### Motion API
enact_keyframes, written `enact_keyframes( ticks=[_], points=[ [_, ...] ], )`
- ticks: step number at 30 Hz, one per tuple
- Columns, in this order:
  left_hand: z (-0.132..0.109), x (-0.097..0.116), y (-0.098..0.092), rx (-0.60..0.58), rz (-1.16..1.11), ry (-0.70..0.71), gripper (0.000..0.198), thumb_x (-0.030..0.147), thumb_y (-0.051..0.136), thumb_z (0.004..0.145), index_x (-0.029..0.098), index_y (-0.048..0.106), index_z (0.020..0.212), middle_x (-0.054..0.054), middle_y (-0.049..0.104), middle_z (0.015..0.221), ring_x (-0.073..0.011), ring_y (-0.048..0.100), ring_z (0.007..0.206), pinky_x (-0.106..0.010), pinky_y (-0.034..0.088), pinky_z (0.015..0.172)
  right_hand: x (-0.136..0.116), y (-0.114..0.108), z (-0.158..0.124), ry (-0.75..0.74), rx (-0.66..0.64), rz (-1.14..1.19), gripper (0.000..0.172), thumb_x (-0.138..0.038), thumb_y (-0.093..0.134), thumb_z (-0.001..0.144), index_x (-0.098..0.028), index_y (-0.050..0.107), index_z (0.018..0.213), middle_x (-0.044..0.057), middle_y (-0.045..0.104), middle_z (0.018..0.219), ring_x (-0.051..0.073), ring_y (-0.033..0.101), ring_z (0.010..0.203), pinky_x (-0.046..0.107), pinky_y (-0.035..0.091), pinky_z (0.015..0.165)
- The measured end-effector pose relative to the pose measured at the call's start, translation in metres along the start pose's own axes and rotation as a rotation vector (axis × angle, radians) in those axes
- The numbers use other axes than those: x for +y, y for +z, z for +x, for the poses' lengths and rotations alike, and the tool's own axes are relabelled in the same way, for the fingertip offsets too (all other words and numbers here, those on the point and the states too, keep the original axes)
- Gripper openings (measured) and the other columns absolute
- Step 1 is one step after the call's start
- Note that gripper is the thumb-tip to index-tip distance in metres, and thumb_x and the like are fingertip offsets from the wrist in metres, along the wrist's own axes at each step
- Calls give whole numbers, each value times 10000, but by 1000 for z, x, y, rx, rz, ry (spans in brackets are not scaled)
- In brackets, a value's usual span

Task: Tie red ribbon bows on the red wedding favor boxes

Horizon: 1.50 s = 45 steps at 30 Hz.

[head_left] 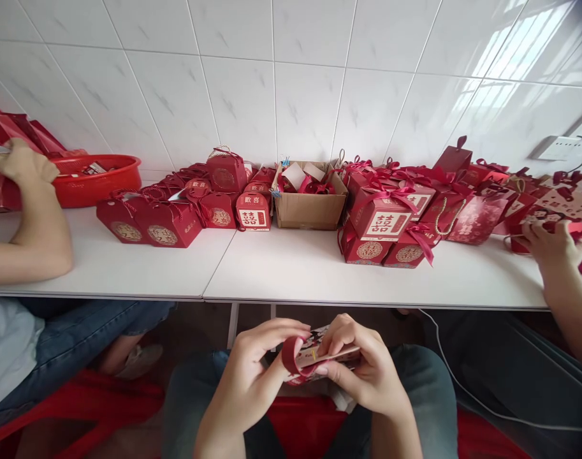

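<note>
Over my lap, below the table's front edge, both hands hold a small gift box (314, 341) printed in red, white and black. A dark red ribbon loop (291, 354) curls up from its left side. My left hand (264, 357) wraps round the left side, with the ribbon against its fingers. On the other side, my right hand (356, 357) pinches a pale card flap at the top between thumb and fingers. The palms and fingers cover much of the box, so its underside cannot be seen.
On the white table (271, 274), red gift boxes (169, 223) stand at left and more stacked boxes (386, 223) at right. Between them sits a cardboard carton (310, 212) of ribbons and cards. A red basin (99, 191) is further left. Co-workers' arms (37, 236) reach in from both sides.
</note>
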State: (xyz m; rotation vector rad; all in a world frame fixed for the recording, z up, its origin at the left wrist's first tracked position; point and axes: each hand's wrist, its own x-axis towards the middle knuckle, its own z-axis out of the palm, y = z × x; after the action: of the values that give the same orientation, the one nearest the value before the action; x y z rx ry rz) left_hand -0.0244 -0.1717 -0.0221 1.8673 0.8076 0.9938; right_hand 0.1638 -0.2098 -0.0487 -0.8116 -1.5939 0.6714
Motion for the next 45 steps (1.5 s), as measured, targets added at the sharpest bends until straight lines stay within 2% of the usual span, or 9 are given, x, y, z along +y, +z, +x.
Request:
enact_keyframes(
  ticks=[5,13,18,24,27,30,32,39,45],
  points=[
    [2,4,4,-75,-74,-62,198,267,567,886,197,735,964,-88,709,995,-198,659,911,-266,534,775,0,1,1,-22,-12,-42,222,-116,718,757,-226,539,827,-3,636,754,135,572,697,276,452,675],
    [3,6,4,-139,-137,-70,235,304,540,899,233,754,963,-104,711,1046,-245,636,983,-343,532,829,1,1,0,-23,-5,-46,202,-134,718,756,-221,545,816,9,634,742,147,569,679,302,463,680],
    [0,4,3,-163,-159,-73,259,306,506,918,246,727,1039,-101,665,1123,-237,615,1039,-323,516,866,2,1,1,-13,32,-53,194,-154,718,760,-222,547,820,7,622,742,152,577,688,294,471,669],
    [-2,3,6,-142,-188,-38,253,280,513,913,274,669,1112,-60,641,1031,-173,643,883,-215,529,680,3,1,1,-12,67,-59,202,-143,719,758,-219,543,821,10,622,758,145,581,691,278,477,653],
    [-2,5,7,-114,-179,-56,236,266,547,893,253,636,1111,-53,655,991,-168,651,852,-222,531,709,3,0,1,-17,80,-78,191,-173,720,766,-214,541,816,17,622,750,148,583,686,278,482,640],
    [0,8,7,-112,-195,-73,136,268,567,879,212,626,988,-49,663,915,-164,653,783,-244,533,719,2,1,1,-19,94,-84,187,-176,715,774,-216,539,823,21,631,754,152,590,692,283,489,641],
    [2,9,7,-134,-211,-43,110,269,565,878,196,626,933,-55,655,902,-162,642,761,-252,527,714,1,1,1,-27,115,-87,194,-170,718,772,-218,537,825,19,630,760,152,591,694,284,491,642],
    [3,5,5,-170,-241,152,143,226,570,861,211,669,963,-95,638,946,-229,611,956,-332,519,820,-3,-1,2,-144,149,-58,180,-142,698,783,-226,552,847,28,664,779,173,620,707,342,489,682],
    [3,-8,8,-103,-188,283,137,187,633,820,253,688,927,-94,646,1040,-268,538,1153,-364,530,876,-4,0,1,-243,145,-33,151,-144,665,807,-236,560,863,23,681,764,182,633,668,384,472,690]
  ],
)
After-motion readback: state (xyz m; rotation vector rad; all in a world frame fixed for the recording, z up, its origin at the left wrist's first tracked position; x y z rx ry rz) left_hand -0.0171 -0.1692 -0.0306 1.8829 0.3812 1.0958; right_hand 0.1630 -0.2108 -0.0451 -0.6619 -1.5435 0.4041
